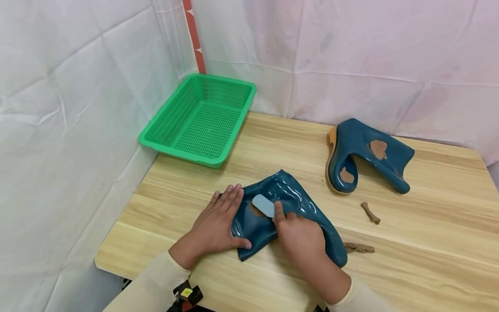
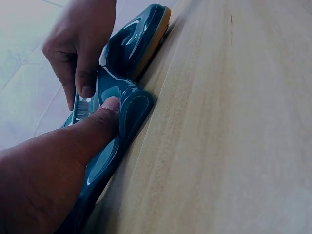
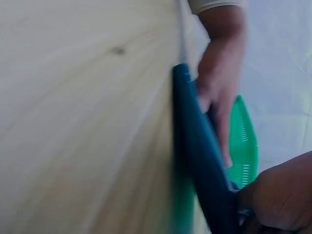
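A dark teal rubber boot [image 1: 312,208] lies on its side on the table in front of me. My left hand [image 1: 216,223] presses its shaft, fingers straight and thumb spread near the opening. A small grey-blue brush [image 1: 263,205] is gripped by my right hand [image 1: 302,242], index finger extended along its back. The brush lies over a brown patch [image 1: 255,210] on the shaft and partly covers it. Its bristles [image 2: 83,110] face the boot in the left wrist view. In the right wrist view the right hand [image 3: 285,192] is partly cut off, and the brush is hidden.
A second teal boot [image 1: 360,130] lies on its side at the back right, with brown patches [image 1: 378,149] on it. Two twisted brown pieces, one a short strip [image 1: 370,213], lie at the right. A green plastic basket [image 1: 214,163] stands at the back left, near white sheeting.
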A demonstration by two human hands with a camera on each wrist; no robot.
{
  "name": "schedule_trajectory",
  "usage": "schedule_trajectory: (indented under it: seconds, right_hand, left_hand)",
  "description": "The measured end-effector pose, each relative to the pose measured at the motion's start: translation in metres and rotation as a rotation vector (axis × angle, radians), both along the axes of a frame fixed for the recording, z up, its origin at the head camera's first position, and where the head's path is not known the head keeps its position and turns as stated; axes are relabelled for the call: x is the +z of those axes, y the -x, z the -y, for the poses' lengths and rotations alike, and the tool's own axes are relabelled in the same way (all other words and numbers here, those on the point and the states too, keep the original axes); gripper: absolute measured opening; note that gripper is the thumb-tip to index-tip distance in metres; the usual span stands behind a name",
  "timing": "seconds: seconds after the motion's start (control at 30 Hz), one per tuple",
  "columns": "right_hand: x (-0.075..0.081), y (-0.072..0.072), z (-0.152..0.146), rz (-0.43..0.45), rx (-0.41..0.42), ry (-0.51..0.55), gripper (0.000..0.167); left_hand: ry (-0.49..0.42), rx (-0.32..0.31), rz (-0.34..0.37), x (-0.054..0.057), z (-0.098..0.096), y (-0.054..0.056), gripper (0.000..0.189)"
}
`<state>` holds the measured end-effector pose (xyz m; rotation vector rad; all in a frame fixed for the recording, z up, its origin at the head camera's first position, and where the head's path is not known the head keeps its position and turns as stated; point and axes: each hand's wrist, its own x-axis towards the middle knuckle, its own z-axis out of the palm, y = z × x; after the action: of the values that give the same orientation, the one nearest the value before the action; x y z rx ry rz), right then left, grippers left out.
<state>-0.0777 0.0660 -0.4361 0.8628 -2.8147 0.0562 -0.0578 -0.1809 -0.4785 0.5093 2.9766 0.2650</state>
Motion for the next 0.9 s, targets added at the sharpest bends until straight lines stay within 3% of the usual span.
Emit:
schedule_trajectory:
  seconds: [0.2,0.3,0.43,0.53,0.7,0.9]
  right_hand:
    - [0.005,-0.002,-0.002,0.068,0.052,-0.024,0.044]
    - [0.010,0.000,-0.008,0.109,0.047,0.022,0.045]
    - [0.016,0.007,-0.014,0.036,-0.018,0.109,0.043]
    - [0.014,0.010,-0.011,0.025,-0.040,0.070,0.042]
    - [0.007,0.002,-0.002,0.094,-0.012,-0.045,0.041]
    - [0.008,-0.005,-0.003,0.125,0.061,0.017,0.041]
  left_hand:
    - [0.021,0.009,0.011,-0.001,-0.001,0.001,0.137]
    - [0.014,0.015,0.027,0.000,-0.001,0.001,0.138]
    - [0.005,0.013,0.031,0.001,-0.001,0.003,0.138]
    - [0.003,0.010,0.025,0.002,-0.001,0.004,0.137]
    - [0.005,0.003,0.036,0.001,-0.002,0.004,0.136]
    - [0.019,0.020,0.046,0.002,-0.003,0.004,0.140]
